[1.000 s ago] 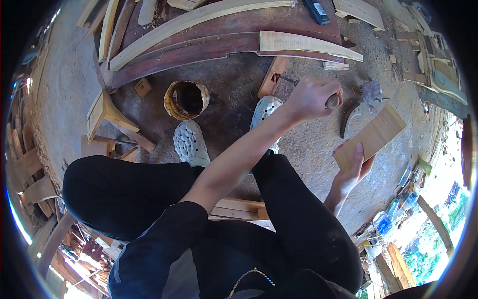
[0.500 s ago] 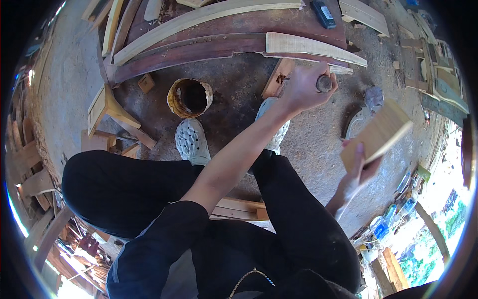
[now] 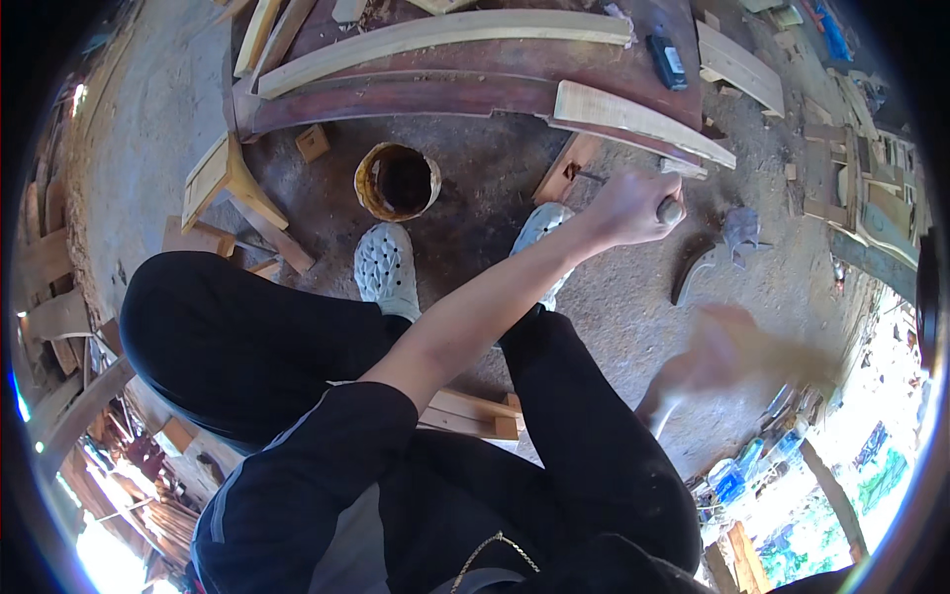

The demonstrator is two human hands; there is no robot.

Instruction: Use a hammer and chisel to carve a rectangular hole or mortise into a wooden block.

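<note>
My left hand [image 3: 633, 208] is closed round the round-ended handle of a chisel [image 3: 672, 210]. The chisel's thin dark shank shows on the far side of the fist, pointing at a cut slot in a reddish wooden piece [image 3: 582, 158] on the ground. Whether the tip touches the slot I cannot tell. To the right, my right hand [image 3: 717, 342] grips a pale wooden block [image 3: 792, 358], both badly smeared by motion. The block is held off to the side, well apart from the chisel handle.
A stained bucket [image 3: 427, 183] stands ahead of my left shoe [image 3: 385, 265]. Beyond lies a dark red panel with a curved pale board [image 3: 445, 32], a shorter board [image 3: 633, 119] and a black device [image 3: 666, 61]. A grey metal tool [image 3: 737, 238] sits at the right.
The wooden block has swung outward to the right with my right hand and is now blurred. My left hand keeps its hold on the chisel. The whole view has shifted slightly.
</note>
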